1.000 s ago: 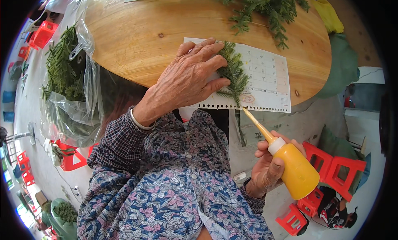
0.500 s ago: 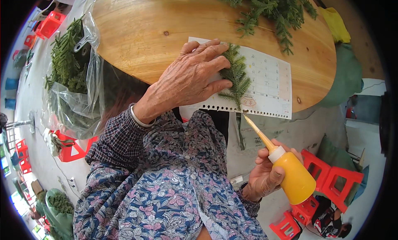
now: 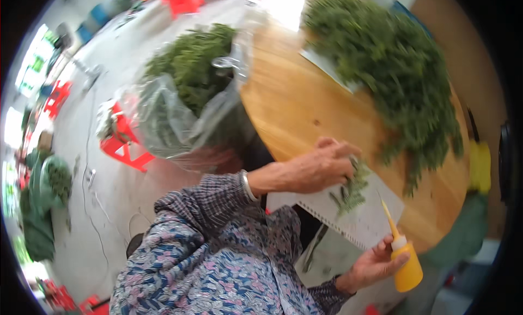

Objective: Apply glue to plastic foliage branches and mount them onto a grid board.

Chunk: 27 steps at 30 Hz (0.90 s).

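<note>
Currently, the right hand point(image 3: 376, 267) has its fingers wrapped around a yellow bottle point(image 3: 407, 272) by the desk's point(image 3: 297, 92) near right edge. The left hand point(image 3: 320, 167) curls its fingers at the far end of a green sprig point(image 3: 353, 195) on white paper point(image 3: 364, 228); blur hides whether they pinch it.

Glare whitens the table point(image 3: 294, 102) at its far end, and motion blur softens the sprig point(image 3: 353, 195).

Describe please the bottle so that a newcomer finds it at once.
Find the wooden table, then the white sheet at its near edge. Beside the sheet, the right hand holds the bottle: yellow, with a long tapering nozzle, unlike the yellow item farther right.
</note>
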Each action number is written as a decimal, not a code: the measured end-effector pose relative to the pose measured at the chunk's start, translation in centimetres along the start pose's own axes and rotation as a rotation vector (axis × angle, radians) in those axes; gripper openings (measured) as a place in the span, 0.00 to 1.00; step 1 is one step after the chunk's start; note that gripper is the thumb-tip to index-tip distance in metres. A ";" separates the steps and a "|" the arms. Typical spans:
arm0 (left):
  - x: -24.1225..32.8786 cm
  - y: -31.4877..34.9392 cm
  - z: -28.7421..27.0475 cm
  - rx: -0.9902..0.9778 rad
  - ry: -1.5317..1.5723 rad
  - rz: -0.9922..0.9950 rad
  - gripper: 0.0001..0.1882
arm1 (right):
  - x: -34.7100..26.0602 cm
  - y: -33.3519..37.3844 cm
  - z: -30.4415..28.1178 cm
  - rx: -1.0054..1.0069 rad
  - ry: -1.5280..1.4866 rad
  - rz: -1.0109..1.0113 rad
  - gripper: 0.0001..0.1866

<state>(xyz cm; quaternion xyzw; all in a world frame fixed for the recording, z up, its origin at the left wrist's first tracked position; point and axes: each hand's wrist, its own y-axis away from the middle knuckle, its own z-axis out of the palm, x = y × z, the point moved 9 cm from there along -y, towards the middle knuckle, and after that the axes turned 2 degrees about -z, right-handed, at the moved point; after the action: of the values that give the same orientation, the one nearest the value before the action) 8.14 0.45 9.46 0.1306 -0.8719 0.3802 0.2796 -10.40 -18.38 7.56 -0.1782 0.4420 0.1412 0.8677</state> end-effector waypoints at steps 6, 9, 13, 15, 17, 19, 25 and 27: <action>-6.2 2.6 -7.4 0.231 -0.236 -0.242 0.05 | 9.6 -3.7 3.4 -0.147 -0.042 0.165 0.21; -8.2 5.5 -15.5 0.500 -0.720 -0.327 0.05 | 15.1 -4.8 4.1 -0.197 -0.094 0.260 0.21; -10.8 10.1 -23.5 0.705 -0.898 -0.431 0.06 | 18.4 -7.7 3.6 -0.201 -0.136 0.313 0.22; -11.0 10.2 -25.2 0.611 -1.193 -0.462 0.07 | 18.0 -9.4 2.6 -0.169 -0.138 0.290 0.22; -11.9 11.8 -25.8 0.494 -1.402 -0.662 0.10 | 16.7 -10.7 0.1 -0.114 -0.106 0.249 0.23; -13.3 12.5 -25.6 0.422 -1.549 -0.756 0.13 | 15.1 -12.3 -1.5 -0.061 -0.105 0.200 0.24; -11.1 -0.3 -14.4 0.381 -1.047 -0.381 0.12 | 13.7 -14.3 -2.6 -0.026 -0.100 0.079 0.27; -10.8 -4.3 -8.0 0.271 -0.738 -0.265 0.08 | 13.5 -14.1 -3.4 0.015 -0.094 0.057 0.27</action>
<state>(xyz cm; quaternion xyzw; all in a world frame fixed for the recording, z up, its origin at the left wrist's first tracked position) 21.89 3.60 10.13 0.4049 -0.8312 0.3801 -0.0250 0.53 -31.26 -2.69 -0.1524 0.4067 0.1706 0.8845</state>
